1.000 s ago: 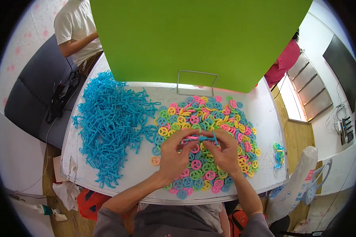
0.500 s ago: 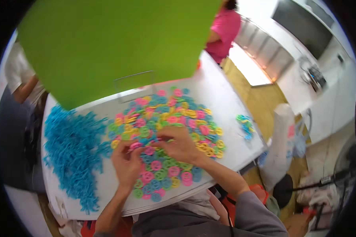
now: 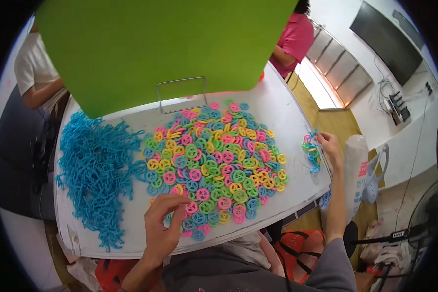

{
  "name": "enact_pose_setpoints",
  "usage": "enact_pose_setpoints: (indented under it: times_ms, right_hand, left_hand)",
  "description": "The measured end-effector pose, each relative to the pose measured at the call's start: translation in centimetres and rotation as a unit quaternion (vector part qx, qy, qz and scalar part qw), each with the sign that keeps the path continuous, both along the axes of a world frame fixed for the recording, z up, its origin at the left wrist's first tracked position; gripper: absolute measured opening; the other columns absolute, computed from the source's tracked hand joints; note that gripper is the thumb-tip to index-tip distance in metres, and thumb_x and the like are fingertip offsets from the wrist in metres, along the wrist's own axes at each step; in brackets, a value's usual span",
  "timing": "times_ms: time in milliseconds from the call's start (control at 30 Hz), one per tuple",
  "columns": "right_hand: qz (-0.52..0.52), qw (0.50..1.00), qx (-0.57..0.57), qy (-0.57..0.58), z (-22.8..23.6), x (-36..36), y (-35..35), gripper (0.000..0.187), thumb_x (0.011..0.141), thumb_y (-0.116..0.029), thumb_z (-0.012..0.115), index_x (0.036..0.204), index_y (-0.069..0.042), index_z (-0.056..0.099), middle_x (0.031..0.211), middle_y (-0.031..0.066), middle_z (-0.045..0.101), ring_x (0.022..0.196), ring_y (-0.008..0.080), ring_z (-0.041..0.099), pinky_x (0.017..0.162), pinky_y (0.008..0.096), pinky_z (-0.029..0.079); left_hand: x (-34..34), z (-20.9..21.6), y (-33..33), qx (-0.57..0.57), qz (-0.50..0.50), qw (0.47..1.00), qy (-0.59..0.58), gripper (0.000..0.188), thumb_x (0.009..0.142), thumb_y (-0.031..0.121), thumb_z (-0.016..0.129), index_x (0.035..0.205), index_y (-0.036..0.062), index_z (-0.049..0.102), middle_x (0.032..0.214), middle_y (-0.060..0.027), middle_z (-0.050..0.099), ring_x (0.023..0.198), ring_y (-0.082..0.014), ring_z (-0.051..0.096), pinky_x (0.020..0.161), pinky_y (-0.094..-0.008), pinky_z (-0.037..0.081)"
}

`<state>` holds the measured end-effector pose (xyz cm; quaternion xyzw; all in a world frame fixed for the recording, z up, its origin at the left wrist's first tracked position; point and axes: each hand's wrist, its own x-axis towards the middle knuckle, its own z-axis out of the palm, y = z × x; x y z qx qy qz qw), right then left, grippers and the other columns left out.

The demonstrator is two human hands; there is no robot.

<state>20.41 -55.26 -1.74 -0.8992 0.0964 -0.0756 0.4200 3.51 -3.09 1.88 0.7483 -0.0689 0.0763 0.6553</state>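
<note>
A broad heap of small spoked plastic wheels (image 3: 216, 155) in pink, yellow, green and blue covers the middle of the white table (image 3: 296, 194). My left hand (image 3: 163, 228) hovers at the heap's near left edge. Its thumb and index finger are pinched together, and whatever may be between them is too small to make out. At the right edge my right hand (image 3: 330, 146) is closed, its fingertips at a little cluster of multicoloured plastic pieces (image 3: 312, 153). What those fingertips grip is hidden. Left of the wheels lies a pile of thin blue plastic pieces (image 3: 95, 180).
A large green panel (image 3: 165, 48) stands across the table's far side, a wire frame (image 3: 182, 95) at its foot. People in a white shirt (image 3: 31, 68) and a pink shirt (image 3: 296, 41) are beyond. A white sack (image 3: 354, 170) and a fan (image 3: 425, 214) stand right.
My hands were together over the wheels, handling small pieces. The right has gone to the small cluster at the right edge; the left has drawn down toward me. The view has shifted somewhat.
</note>
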Motion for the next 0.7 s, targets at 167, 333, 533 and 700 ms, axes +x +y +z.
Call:
enact_pose_setpoints:
  times_ms: [167,333,533,700]
  right_hand:
    - [0.027,0.994,-0.097,0.04,-4.8,2.3,-4.0,0.032,0.086,-0.025,0.065,0.094,0.006,0.068,0.077,0.0055,0.067,0.065,0.0118,0.058,0.058,0.027,0.046]
    - [-0.019,0.936,-0.348,-0.05,0.1,0.4,2.1,0.032,0.084,-0.027,0.068,0.097,0.002,0.067,0.087,0.0131,0.068,0.076,0.0191,0.063,0.069,0.0321,0.049]
    - [0.167,0.968,-0.109,-0.152,5.8,-2.1,21.3,0.023,0.086,-0.017,0.065,0.105,-0.004,0.065,0.1,0.0083,0.068,0.09,0.0206,0.063,0.081,0.0326,0.047]
    - [0.293,0.932,0.018,-0.212,7.6,-5.1,30.2,0.013,0.081,-0.004,0.067,0.093,0.0,0.067,0.094,0.0104,0.067,0.087,0.0188,0.062,0.078,0.0305,0.047]
  left_hand:
    - [-1.6,-0.2,2.9,0.11,0.185,0.976,-0.031,0.022,0.082,-0.005,0.059,0.103,0.0003,0.063,0.1,-0.0123,0.059,0.09,-0.022,0.059,0.069,-0.0286,0.05]
    - [-1.1,-1.7,9.7,0.46,0.369,0.806,-0.042,0.026,0.076,0.003,0.068,0.102,0.0059,0.064,0.101,-0.0111,0.057,0.094,-0.0316,0.051,0.081,-0.0407,0.043]
    - [1.6,-2.3,10.2,0.519,0.215,0.822,-0.097,0.024,0.072,0.006,0.071,0.095,0.0066,0.065,0.094,-0.0092,0.055,0.091,-0.03,0.049,0.08,-0.0404,0.041]
    - [2.3,-3.0,10.1,0.513,0.216,0.826,-0.089,0.02,0.069,-0.001,0.07,0.086,0.0033,0.062,0.091,-0.0097,0.055,0.09,-0.0299,0.05,0.081,-0.0382,0.042]
